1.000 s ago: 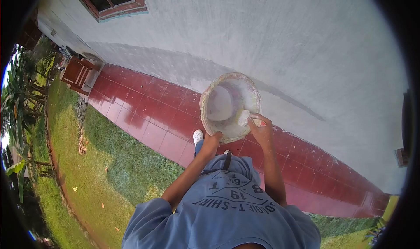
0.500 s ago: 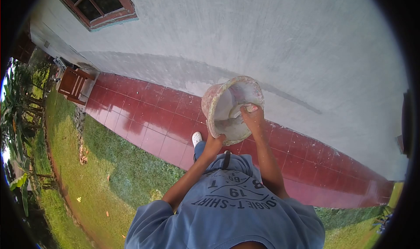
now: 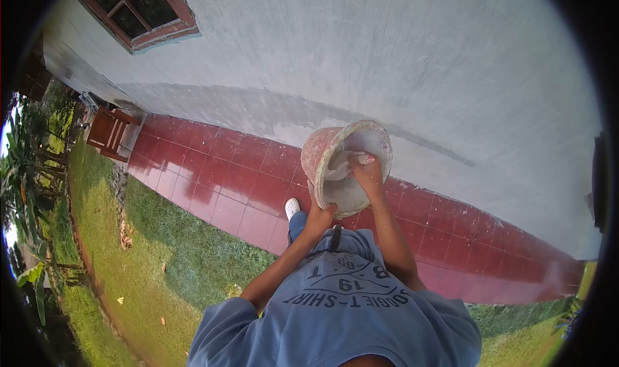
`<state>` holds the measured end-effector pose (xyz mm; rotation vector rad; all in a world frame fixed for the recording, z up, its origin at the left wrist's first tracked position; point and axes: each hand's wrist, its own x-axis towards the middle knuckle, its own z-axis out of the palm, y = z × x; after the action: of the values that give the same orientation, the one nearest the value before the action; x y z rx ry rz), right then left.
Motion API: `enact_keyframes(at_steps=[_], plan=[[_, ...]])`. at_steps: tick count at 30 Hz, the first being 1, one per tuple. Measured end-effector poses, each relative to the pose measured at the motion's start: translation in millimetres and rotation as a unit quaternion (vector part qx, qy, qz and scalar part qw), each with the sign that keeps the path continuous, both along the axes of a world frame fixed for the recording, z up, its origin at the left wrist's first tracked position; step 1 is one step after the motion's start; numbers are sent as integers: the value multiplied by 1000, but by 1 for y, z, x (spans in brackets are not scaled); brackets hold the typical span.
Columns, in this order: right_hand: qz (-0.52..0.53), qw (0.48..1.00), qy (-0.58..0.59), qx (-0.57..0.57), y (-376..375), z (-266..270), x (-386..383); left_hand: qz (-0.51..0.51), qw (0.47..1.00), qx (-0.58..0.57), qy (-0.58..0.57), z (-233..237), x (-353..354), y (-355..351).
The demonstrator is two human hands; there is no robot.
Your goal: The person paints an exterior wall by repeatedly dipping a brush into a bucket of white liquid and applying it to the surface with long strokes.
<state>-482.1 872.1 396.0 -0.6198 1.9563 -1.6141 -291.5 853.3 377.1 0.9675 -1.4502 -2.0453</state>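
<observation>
A paint-crusted bucket (image 3: 316, 149) is tilted in front of my body, its mouth facing me and whitish residue coating the inside. My left hand (image 3: 320, 215) grips its lower rim, with the thumb over the edge and the fingers around the outside. Inside the mouth, my right hand (image 3: 365, 171) is closed near the inner wall. A pale whitish thing (image 3: 340, 165) lies at its fingers; whether it is a tool or a lump of material I cannot make out.
A grey-white wall (image 3: 412, 64) with a darker damp-looking band rises above red floor tiles (image 3: 219, 180). At the left stand a wooden chair (image 3: 107, 132) and a framed window (image 3: 137, 13). Grass (image 3: 174, 244) borders the tiles. My white shoe (image 3: 292, 207) is on the tiles.
The bucket has shifted slightly down and right in view. My right hand has moved slightly left inside it, with the pale thing also further left. My left hand keeps its hold on the rim.
</observation>
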Motion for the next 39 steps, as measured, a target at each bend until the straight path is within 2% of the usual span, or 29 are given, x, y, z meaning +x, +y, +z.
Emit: enact_keyframes(at_steps=[2, 4, 6, 10, 12, 13, 14, 16, 17, 19, 21, 22, 23, 24, 26, 27, 29, 30, 37, 39], plan=[[21, 989, -97, -109, 11, 1, -2, 7, 999, 37, 5, -3, 2, -3], [43, 988, -104, -105, 22, 19, -3, 12, 997, 76, 10, -1, 5, -4], [52, 975, -157, -146, 30, 36, 0, 15, 989, 144, 33, 7, 7, -3], [69, 972, -160, -158, 31, 13, 6, 14, 988, 152, 24, 6, 13, -8], [122, 992, -11, -34, 28, -16, 9, 11, 993, 118, -1, -2, 17, -13], [90, 966, -230, -73, 23, -29, 12, 1, 993, 120, -2, -5, 19, -16], [75, 968, -229, -75, 23, -42, 17, 2, 991, 137, 2, -8, 22, -17], [90, 995, 10, -30, 24, -62, 20, -24, 988, 155, 5, -3, 21, -21], [64, 997, 11, -29, 24, -66, 21, -36, 984, 173, 1, 11, 22, -21], [60, 992, -107, -20, 23, -69, 26, -72, 978, 194, -12, 17, 24, -23], [40, 992, -116, -27, 25, -65, 24, -34, 978, 201, -41, 14, 25, -25], [44, 990, -126, -33, 26, -64, 26, -50, 977, 202, -47, 12, 27, -28], [33, 996, -80, -1, 28, -57, 27, -45, 973, 222, -35, 9, 26, -31], [25, 996, -81, -1, 30, -58, 26, -36, 970, 241, -22, 6, 27, -35], [41, 963, -251, -93, 35, -59, 24, -41, 966, 252, -28, -1, 29, -44], [42, 962, -254, -93, 37, -60, 23, -38, 963, 264, -31, -4, 33, -50], [-17, 935, -342, -91, 39, -59, 22, -56, 961, 270, -36, -11, 40, -62], [-23, 932, -352, -89, 39, -58, 24, -74, 958, 275, -37, -15, 46, -71], [-31, 894, -416, -165, -3, -84, 58, -12, 947, 321, -28, -51, 110, -149], [-76, 884, -433, -159, -22, -80, 72, 14, 943, 332, -26, -58, 127, -171]])
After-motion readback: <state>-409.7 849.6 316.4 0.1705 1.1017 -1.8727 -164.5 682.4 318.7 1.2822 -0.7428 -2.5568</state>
